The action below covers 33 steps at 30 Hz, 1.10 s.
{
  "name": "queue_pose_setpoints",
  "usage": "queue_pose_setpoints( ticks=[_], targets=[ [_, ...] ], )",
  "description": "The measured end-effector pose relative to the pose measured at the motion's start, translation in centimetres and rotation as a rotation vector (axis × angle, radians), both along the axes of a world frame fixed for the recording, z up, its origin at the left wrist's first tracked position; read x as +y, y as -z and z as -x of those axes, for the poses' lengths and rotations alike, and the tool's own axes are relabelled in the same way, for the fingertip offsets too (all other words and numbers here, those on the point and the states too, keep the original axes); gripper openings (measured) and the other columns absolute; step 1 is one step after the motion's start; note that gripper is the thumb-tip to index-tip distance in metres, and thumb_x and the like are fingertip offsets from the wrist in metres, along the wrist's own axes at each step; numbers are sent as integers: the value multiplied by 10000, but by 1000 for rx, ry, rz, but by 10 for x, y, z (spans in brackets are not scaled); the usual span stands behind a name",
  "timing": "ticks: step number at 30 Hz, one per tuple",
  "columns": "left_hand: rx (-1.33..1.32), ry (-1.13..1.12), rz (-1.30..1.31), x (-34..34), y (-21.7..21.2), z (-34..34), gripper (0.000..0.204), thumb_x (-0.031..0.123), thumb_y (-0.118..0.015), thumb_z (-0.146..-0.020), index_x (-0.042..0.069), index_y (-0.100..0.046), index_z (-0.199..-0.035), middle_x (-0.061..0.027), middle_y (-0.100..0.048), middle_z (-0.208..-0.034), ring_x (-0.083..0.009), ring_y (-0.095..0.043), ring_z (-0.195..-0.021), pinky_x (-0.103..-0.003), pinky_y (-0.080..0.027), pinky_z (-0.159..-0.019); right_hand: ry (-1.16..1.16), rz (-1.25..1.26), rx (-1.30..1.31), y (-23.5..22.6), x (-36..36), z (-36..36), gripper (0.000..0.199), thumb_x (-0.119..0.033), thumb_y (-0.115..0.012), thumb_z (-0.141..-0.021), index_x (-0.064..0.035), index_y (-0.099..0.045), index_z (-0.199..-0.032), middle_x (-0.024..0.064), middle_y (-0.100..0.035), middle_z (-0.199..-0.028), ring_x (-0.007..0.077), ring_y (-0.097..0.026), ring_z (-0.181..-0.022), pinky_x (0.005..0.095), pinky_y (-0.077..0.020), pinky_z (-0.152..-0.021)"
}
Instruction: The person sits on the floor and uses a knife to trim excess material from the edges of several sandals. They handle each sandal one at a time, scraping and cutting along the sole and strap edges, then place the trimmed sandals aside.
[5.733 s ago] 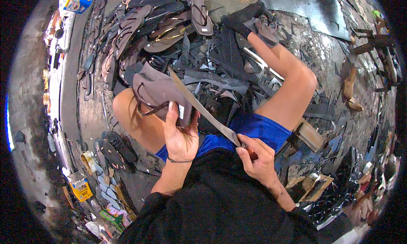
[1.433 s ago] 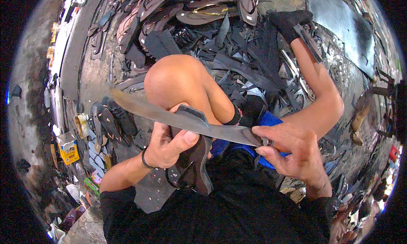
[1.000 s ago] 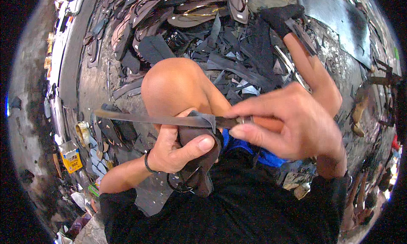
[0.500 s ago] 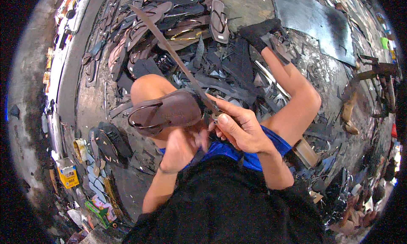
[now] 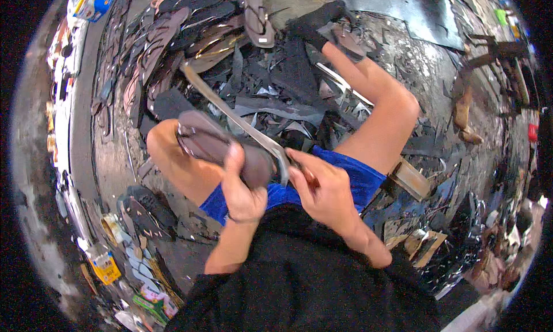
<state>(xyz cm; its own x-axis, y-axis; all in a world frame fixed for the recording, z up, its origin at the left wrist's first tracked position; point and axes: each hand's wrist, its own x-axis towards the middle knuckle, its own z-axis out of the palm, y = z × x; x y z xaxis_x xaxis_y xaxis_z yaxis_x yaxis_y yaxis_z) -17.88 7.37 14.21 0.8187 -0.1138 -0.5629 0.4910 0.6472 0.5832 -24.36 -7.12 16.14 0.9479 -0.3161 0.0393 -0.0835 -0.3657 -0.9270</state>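
A dark brown flip-flop (image 5: 213, 139) lies tilted over my left thigh, its toe strap up and to the left. My left hand (image 5: 243, 191) is closed round its heel end, with the thumb across the footbed. In my right hand (image 5: 328, 188) is the brown handle of a long, thin knife (image 5: 236, 117). Its blade reaches up and left past the sole's right edge and looks bent near the handle, where it is blurred. I cannot tell whether the blade touches the sole.
Many flip-flops (image 5: 259, 23) are piled ahead of me, beside dark offcuts (image 5: 276, 78) on the floor. A large dark sheet (image 5: 403, 12) lies at the far right. Near my right thigh is a brown block (image 5: 410, 179); a yellow box (image 5: 105, 267) stands at the left.
My left hand, blurred earlier below the flip-flop, now grips its heel end. The flip-flop has tilted, toe upward. The knife has come down and swung lower beside the sole; the whole view has shifted.
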Motion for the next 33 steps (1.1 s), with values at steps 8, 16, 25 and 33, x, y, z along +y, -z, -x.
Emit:
queue_pose_setpoints(
  ticks=[8,16,25,33],
  targets=[
    [-700,20,552,-8,-69,-115,593,494,-547,-972,65,-491,-1379,-172,-474,-1444,-323,-466,-1327,-483,-420,-1114,248,-220,60,26,-74,-82,317,-219,-711,-920,18,-654,-1122,-10,-644,-856,62,-558,-774,217,-467,-671],
    [64,902,-120,-201,89,-162,698,711,-535,-883,56,-636,-1103,-130,-686,-1015,-248,-679,-893,-405,-575,-775,596,-621,-10,31,-114,-55,246,-231,-690,-941,-13,-668,-1053,-14,-572,-661,50,-501,-475,213,-397,-411],
    [-150,794,-6,-155,63,-103,311,173,-685,-892,-1,-640,-1146,-109,-704,-1060,-232,-694,-859,-364,-579,-750,504,-656,65,38,-111,-31,292,-258,-755,-898,-15,-688,-1045,-15,-621,-743,47,-524,-540,210,-420,-463],
    [-385,177,-127,-64,11,-42,231,111,-691,-922,-18,-661,-1110,-63,-690,-1041,-154,-672,-897,-307,-556,-809,190,148,-207,7,-36,-55,276,-180,-781,-813,-26,-678,-1016,122,-629,-820,289,-656,-710,368,-531,-658]
  ],
)
